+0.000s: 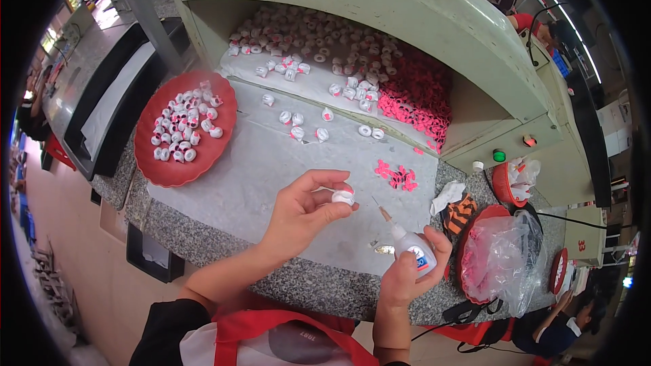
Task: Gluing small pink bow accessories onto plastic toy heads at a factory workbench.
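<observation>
Head view: hands apart, the left hand (305, 209) pinches a white-and-pink piece (344, 197), the right hand (405, 278) grips a needle-tipped bottle (411, 247); pink bits (400, 177) lie beyond them.

White-and-pink piece (343, 198), white bottle (411, 243) with blue label (423, 259), pink bits (405, 179), red plate (215, 146), speckled grey counter (217, 232)

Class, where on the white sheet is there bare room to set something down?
One patch lies between the red plate and the left hand; a narrower one between that hand and the white bottle. Crowded: the back, with heaped white pieces and pink pieces; the right side, with a plastic bag and striped cloth.
</observation>
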A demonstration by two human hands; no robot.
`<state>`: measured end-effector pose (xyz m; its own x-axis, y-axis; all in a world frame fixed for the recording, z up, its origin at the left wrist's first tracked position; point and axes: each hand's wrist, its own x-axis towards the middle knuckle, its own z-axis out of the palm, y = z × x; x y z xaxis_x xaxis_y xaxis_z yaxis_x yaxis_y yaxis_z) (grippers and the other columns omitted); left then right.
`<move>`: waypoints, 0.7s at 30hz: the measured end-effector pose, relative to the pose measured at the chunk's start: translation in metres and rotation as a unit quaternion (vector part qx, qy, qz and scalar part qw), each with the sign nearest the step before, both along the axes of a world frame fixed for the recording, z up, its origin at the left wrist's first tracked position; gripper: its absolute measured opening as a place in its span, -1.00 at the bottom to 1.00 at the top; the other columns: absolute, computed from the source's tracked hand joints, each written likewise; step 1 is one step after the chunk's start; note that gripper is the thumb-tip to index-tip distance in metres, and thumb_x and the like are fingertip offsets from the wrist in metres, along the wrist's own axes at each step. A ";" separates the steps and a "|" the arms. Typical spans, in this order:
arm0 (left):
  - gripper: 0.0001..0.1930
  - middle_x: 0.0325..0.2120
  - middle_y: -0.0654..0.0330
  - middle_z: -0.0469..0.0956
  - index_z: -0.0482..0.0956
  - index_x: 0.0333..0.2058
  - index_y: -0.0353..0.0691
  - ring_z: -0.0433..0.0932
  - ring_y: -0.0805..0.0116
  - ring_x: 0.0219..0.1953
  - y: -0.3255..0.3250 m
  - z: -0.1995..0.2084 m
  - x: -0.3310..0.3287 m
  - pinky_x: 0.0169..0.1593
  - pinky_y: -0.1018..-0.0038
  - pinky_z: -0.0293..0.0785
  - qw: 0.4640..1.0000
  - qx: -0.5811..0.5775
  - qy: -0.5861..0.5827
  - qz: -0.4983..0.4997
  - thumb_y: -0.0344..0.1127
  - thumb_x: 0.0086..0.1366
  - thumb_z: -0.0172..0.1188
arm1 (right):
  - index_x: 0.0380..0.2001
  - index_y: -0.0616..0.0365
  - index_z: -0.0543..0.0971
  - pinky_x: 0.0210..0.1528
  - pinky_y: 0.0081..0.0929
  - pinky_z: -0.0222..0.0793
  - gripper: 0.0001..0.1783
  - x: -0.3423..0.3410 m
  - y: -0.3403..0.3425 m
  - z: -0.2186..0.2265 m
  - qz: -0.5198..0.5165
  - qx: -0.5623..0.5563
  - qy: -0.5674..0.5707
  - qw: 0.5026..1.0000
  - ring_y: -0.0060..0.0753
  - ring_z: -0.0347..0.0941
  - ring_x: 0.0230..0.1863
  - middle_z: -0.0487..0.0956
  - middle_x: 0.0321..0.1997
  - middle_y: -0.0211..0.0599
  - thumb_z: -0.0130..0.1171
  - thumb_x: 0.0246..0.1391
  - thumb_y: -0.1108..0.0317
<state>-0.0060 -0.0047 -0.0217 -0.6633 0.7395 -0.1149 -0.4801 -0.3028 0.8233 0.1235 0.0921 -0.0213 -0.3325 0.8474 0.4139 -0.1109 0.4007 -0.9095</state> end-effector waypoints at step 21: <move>-0.67 -0.20 0.03 0.35 0.35 -0.19 -0.41 0.41 0.31 -0.13 0.001 -0.011 0.010 -0.09 0.44 0.46 0.972 0.007 0.229 0.050 -0.70 0.01 0.08 | -0.32 0.24 0.39 -0.74 -0.62 0.11 -0.62 0.013 -0.005 0.001 0.146 0.239 -0.050 0.959 -0.49 0.19 -0.79 0.39 -0.68 -0.32 0.13 -0.38 0.53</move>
